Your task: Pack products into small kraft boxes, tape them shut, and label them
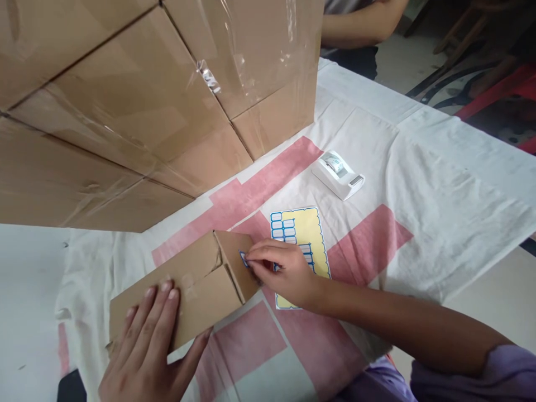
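Observation:
A small brown cardboard box (pixel 196 290) lies tilted across the cloth in front of me. My left hand (pixel 146 346) grips it, fingers laid over the top face and thumb along the near side. At the box's right end, my right hand (pixel 288 273) pinches a small blue-bordered sticker label (pixel 243 258) against the end face. Whether the whole label touches the cardboard, I cannot tell. Partly under my right hand is a yellow-backed sheet of blue-bordered sticker labels (pixel 320 240), with some labels gone from its backing.
Large taped cardboard boxes (pixel 138 95) are stacked at the back left. A white tape dispenser (pixel 339 176) stands beyond the label sheet. Red-and-white cloth (pixel 360 128) covers the table. Another person's arm (pixel 355 28) shows behind the stack, and something red (pixel 494 95) is at far right.

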Demonstrator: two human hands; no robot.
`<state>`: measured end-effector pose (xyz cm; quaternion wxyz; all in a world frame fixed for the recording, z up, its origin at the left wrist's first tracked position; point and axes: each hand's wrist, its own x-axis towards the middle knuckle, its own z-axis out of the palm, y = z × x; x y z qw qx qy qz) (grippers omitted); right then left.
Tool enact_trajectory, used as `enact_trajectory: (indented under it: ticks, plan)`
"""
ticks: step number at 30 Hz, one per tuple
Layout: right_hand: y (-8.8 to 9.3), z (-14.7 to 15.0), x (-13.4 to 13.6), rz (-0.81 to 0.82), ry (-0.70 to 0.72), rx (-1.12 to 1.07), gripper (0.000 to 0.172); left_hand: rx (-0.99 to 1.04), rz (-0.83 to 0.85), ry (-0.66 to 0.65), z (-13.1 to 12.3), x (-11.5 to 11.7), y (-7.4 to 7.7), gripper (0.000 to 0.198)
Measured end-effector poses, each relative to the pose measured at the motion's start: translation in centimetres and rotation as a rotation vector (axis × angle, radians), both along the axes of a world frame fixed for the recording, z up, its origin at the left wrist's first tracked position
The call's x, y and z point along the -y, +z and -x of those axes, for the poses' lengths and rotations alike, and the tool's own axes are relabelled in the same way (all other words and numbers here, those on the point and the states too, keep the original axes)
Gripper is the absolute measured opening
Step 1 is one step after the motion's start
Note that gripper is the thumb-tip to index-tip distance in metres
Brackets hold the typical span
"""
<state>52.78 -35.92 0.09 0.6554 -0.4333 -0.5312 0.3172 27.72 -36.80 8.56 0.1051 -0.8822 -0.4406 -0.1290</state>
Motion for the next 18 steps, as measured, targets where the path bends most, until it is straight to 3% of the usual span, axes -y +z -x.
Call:
enact_trajectory:
  ticks: [18]
  plan:
    - [0.34, -0.18, -0.19, 0.025, -0.070, -0.041, 0.015, -0.007, 0.011, -0.009, -0.28, 0.19, 0.23, 0.082]
